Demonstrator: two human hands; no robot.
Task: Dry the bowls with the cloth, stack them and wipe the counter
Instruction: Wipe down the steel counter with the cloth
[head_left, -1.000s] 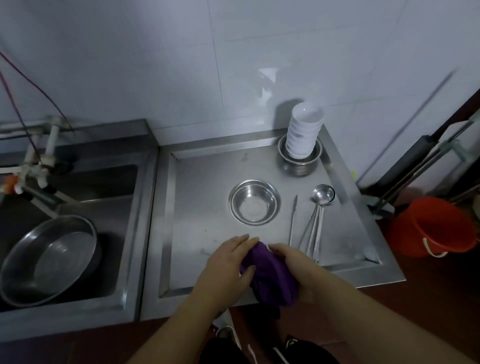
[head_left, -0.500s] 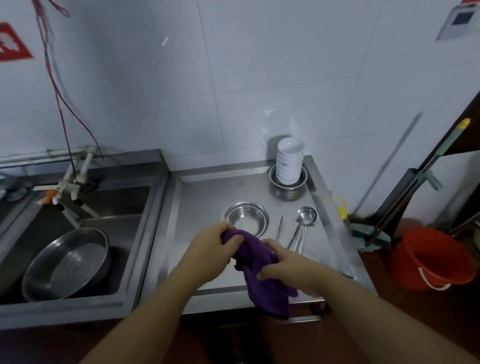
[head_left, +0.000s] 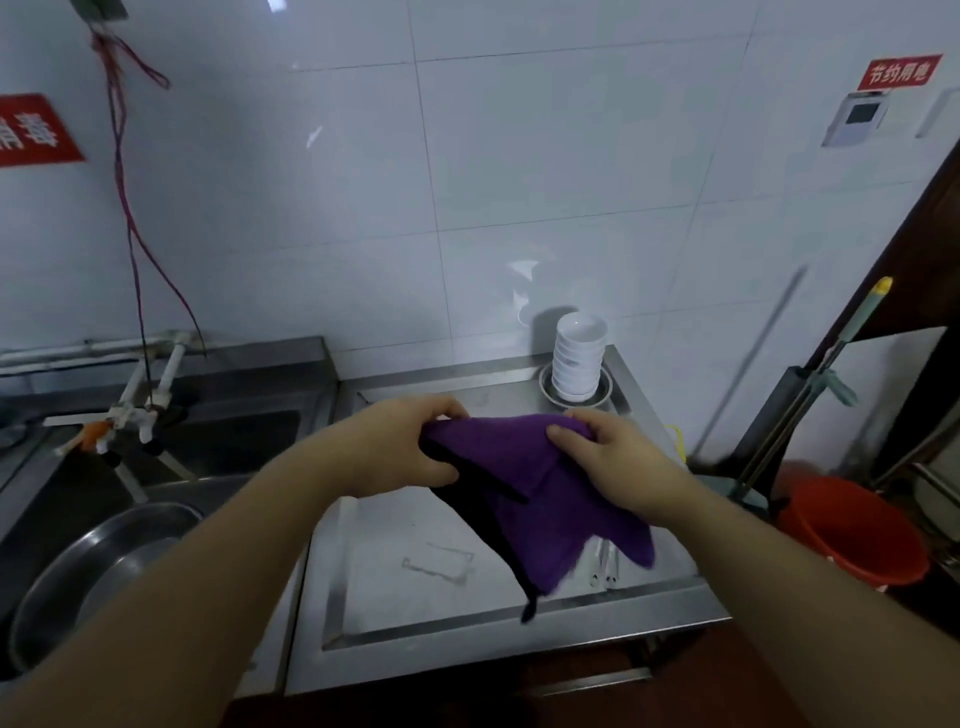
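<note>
Stainless counter (head_left: 395, 540), lower centre of the frame, with raised rim; sink (head_left: 67, 499) at lower left holding a steel basin (head_left: 104, 566). A purple cloth (head_left: 535, 499) hangs at mid-frame above the counter, stretched between two hands: the left hand (head_left: 410, 449) grips its left edge with curled fingers, and the right hand (head_left: 618, 467) pinches the right corner, thumb on top. The cloth's loose lower tail dangles just above utensil handles (head_left: 605, 566) at lower right (their working ends are hidden behind the cloth). The stack of white bowls (head_left: 577, 364) stands in a steel dish at the counter's far right corner, upper centre-right, apart from both hands.

Likely hazards, judged from this layout: the tall stack may topple if the cloth or a reaching hand brushes it; the trailing tail may snag the utensils and drag them over the rim during wiping.
</note>
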